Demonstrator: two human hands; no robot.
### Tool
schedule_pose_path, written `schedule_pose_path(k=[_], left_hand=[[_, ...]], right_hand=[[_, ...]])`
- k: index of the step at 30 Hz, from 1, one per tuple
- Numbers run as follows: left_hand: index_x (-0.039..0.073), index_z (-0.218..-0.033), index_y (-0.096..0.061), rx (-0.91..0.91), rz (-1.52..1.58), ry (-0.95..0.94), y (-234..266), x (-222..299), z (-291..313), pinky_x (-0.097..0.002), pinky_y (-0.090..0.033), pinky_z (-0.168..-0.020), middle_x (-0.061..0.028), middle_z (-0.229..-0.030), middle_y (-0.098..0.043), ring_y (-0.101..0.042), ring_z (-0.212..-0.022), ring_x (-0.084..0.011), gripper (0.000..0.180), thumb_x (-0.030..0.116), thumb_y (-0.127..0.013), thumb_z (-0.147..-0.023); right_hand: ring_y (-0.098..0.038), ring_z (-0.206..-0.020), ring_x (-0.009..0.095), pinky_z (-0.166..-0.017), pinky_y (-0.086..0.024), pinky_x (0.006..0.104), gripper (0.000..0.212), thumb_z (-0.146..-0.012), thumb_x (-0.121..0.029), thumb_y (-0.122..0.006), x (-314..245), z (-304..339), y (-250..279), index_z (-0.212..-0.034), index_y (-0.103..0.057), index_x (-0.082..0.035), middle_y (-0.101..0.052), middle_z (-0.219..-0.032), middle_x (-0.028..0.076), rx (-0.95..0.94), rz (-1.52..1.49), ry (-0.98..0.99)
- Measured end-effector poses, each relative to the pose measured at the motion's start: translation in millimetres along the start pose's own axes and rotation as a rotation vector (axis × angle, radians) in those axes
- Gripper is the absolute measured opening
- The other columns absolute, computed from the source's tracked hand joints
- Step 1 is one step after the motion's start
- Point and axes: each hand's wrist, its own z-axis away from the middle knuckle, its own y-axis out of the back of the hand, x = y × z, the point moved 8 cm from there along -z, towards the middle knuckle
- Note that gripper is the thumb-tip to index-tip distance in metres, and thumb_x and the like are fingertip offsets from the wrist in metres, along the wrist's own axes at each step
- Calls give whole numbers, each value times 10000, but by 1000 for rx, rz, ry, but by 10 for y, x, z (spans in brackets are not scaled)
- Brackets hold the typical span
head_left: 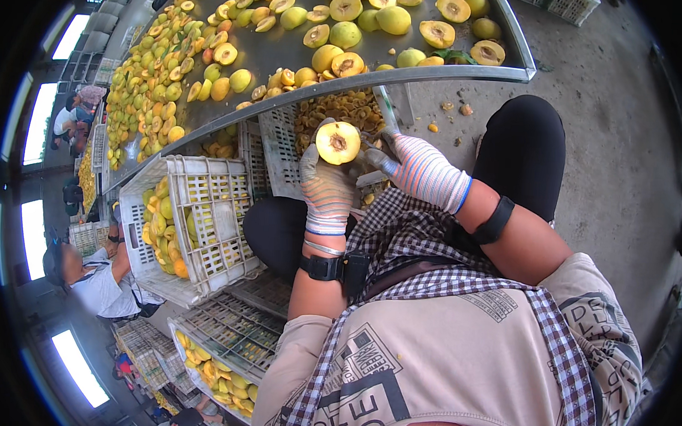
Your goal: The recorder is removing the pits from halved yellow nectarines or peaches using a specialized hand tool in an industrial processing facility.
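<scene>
In my gloved left hand (pixel 325 184) is a halved yellow peach (pixel 337 143), its cut face turned up with a brown hollow at the middle. The thumb and fingers wrap around its sides. My gloved right hand (pixel 425 169) is close by on the right, fingers curled together near the fruit. Whatever those fingers grip is small and dark, too hidden to name. Just beyond both hands runs the rim of a metal table (pixel 315 90), strewn with whole and halved peaches. Below that rim, many cut pieces (pixel 344 112) lie in a container between my knees.
A white plastic crate (pixel 210 208) of yellow fruit lies tilted at my left, with another fruit-filled crate (pixel 239 337) nearer me. A person (pixel 102 280) sits beyond the first crate. Fruit scraps (pixel 465 110) dot the concrete floor (pixel 606 147) at right.
</scene>
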Motion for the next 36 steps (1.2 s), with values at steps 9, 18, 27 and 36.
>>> schedule_pose_path(k=[9,18,27,36], left_hand=[[117,-1300,-352,-111,-573,-374,-224,192,84,-353,-448,-947,-116,-1190,-479,-504,-1115,-235,715,-9,-720,-700],[183,-1370,-302,-29,-406,-208,-159,88,34,-371,-468,-939,-79,-1211,-469,-499,-1140,-239,873,-81,-710,-644],[174,-1373,-311,-177,30,78,-209,-189,50,-435,-436,-938,-149,-1247,-482,-491,-1143,-294,690,344,-652,-797],[101,-1314,-372,-44,-22,13,-189,-259,22,-433,-385,-1007,-175,-1229,-492,-496,-1131,-300,595,340,-616,-827]], right_hand=[[-611,-828,385,-710,-487,419,516,-877,-386,-549,147,-42,113,-1138,-480,54,-625,-847,242,116,-45,-160],[-619,-867,297,-745,-473,355,417,-882,-274,-580,248,-40,22,-1151,-494,33,-634,-941,198,57,-160,-218],[-605,-803,395,-695,-490,432,401,-893,-351,-527,183,-30,-20,-1055,-524,16,-618,-821,242,120,56,-38],[-611,-665,382,-586,-494,435,453,-896,-399,-501,-68,94,165,-980,-543,44,-605,-685,224,73,237,-98]])
